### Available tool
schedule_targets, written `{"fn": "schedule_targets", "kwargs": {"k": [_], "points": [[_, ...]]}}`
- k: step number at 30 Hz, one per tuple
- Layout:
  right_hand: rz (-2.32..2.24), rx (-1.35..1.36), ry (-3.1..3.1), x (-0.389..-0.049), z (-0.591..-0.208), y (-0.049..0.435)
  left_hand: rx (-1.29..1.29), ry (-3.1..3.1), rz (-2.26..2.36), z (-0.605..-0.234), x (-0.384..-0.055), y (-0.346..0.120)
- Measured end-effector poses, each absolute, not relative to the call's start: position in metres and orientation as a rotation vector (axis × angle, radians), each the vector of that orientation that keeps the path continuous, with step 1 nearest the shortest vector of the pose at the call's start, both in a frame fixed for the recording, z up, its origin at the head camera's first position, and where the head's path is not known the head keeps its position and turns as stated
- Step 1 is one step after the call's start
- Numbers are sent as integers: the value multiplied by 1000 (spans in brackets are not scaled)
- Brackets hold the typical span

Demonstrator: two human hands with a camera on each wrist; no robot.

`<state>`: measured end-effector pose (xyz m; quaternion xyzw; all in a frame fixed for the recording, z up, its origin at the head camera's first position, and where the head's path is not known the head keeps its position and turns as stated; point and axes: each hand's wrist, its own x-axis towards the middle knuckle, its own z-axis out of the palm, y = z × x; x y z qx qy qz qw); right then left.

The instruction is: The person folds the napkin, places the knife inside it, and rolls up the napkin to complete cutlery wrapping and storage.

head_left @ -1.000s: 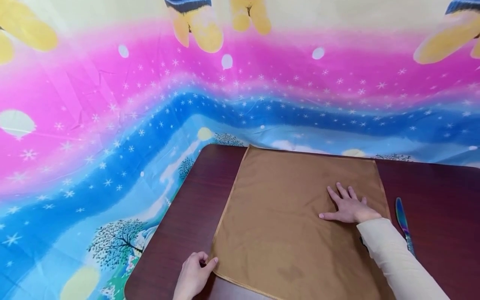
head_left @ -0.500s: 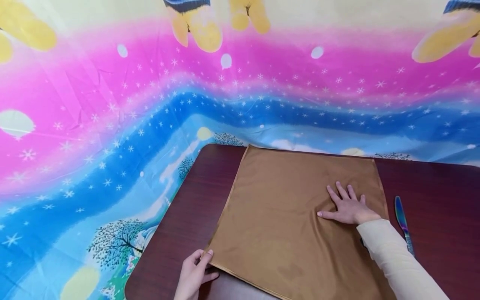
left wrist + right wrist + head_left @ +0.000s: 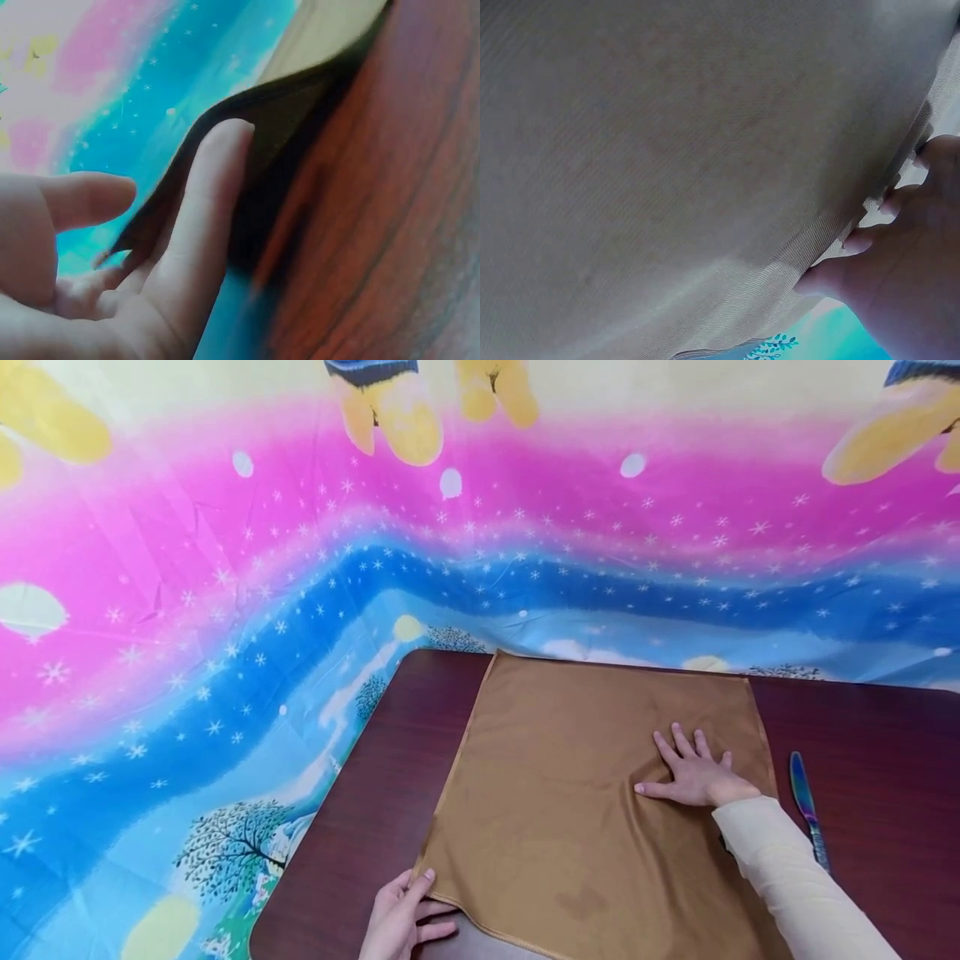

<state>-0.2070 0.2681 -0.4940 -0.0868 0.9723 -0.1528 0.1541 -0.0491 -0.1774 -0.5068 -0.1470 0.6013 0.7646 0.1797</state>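
A brown cloth (image 3: 555, 760) with a stitched hem lies spread over the dark red wooden table (image 3: 337, 835). At its near left corner my left hand (image 3: 401, 917) pinches the edge, thumb on top and fingers underneath. The left wrist view shows the cloth (image 3: 289, 124) curving up off the wood, one finger under it. My right hand (image 3: 693, 775) rests flat on the right half, fingers spread, and creases run from it toward me. In the right wrist view the cloth (image 3: 667, 172) fills most of the picture, with fingertips (image 3: 821, 279) pressed on it.
A shiny rainbow-coloured table knife (image 3: 802, 797) lies on the table to the right of the cloth, beside my right sleeve (image 3: 795, 877). Behind and left of the table hangs a pink and blue printed backdrop (image 3: 525, 518) with snowflakes and trees.
My left hand first drew the cloth's corner outward to the left, then moved slightly back right and toward me, its lower fingers now extended beneath. Creases formed near my right hand, which barely shifted.
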Motion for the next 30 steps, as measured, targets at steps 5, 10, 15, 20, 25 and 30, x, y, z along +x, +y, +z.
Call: {"fn": "schedule_targets", "kwargs": {"k": [5,10,15,20,25,30], "points": [[-462,-252,2789,-207,-497,269,-428,1860,2102,-508,-46,-175],[-481,-241,2779,-207,-499,270,-465,2014,2065,-504,-47,-173],[-479,-237,2778,-207,-497,269,-463,2301,1930,-498,-47,-172],[-452,-229,2763,-206,-493,268,-515,2405,1863,-494,-50,-172],[-448,-221,2735,-207,-490,268,-542,2366,1891,-489,-53,-173],[-443,-218,2729,-208,-489,268,-553,2343,1894,-485,-54,-174]]}}
